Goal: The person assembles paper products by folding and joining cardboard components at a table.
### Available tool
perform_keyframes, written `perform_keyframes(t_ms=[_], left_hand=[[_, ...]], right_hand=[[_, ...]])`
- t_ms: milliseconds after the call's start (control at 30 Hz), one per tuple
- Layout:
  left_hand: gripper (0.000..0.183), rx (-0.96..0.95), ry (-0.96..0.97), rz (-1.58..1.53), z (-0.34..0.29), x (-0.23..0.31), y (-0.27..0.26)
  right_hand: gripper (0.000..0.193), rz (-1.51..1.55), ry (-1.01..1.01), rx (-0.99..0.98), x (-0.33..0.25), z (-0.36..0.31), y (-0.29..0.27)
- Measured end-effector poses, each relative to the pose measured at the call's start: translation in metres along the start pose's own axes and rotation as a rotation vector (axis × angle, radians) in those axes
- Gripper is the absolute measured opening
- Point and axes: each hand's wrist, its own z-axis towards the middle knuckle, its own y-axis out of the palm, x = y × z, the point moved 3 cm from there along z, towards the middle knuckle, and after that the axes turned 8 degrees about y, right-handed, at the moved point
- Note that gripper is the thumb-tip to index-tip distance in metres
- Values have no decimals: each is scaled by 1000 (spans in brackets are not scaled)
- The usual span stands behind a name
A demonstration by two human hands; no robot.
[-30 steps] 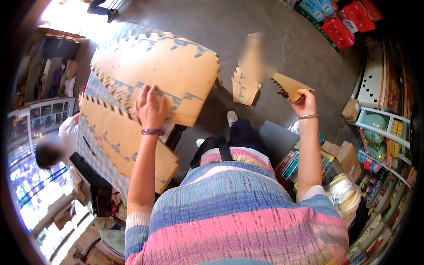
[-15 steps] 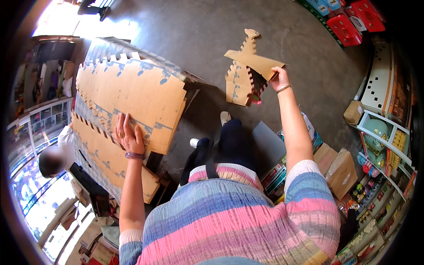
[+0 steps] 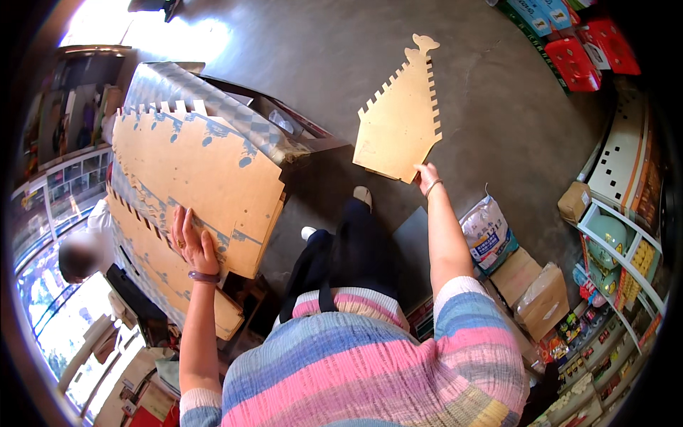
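At right a corner pinch, at left a flat rest

Over the grey concrete floor (image 3: 331, 78) at right, the bare right hand (image 3: 428, 175) has its fingers closed on the near right corner of a tan, tapering, square-toothed board panel (image 3: 398, 128). At left, the bare left hand (image 3: 191, 242) lies with fingers loosely together and thumb apart, gripping nothing, on a stack of large tan, blue-grey-patched board sheets (image 3: 192, 167).

A corner hold likely gives little control over so broad a piece, so a level wrist and slow motion would serve best. The flat palm should spread pressure and keep the stack from sliding. The small teeth look easiest to snag or bend.

The panel appears stiff, smooth and matt, wide at its near end, stepped along both sides, narrowing to two rounded tips at the far end. A darker edge beneath suggests another layer; whether it touches the floor cannot be told. Beyond the stack shows a blue-grey checked cover (image 3: 153, 81). Near right, a crinkled white-and-blue plastic bag (image 3: 487, 229) sits beside brown cardboard boxes (image 3: 517, 274).
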Motion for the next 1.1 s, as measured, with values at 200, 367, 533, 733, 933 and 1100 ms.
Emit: perform_keyframes(t_ms=[200,367,533,733,933,1100], left_hand=[[49,-1,-42,18,-13,0,-3],[50,4,-1,35,10,-3,6],[51,-9,-58,82,1,3,-8],[57,96,-128,-143,-24,-13,-25],[57,201,-344,-17,-131,-64,-90],[56,215,-573,130,-249,-113,-100]], right_hand=[[28,-1430,85,276,69,15,1],[61,-776,100,231,99,50,-29],[43,-318,-183,-13,-24,-56,55],[30,-432,-748,-279,-123,-246,187],[26,-833,-839,-786,-40,-419,326],[25,-1221,-1284,-911,69,-449,409]])
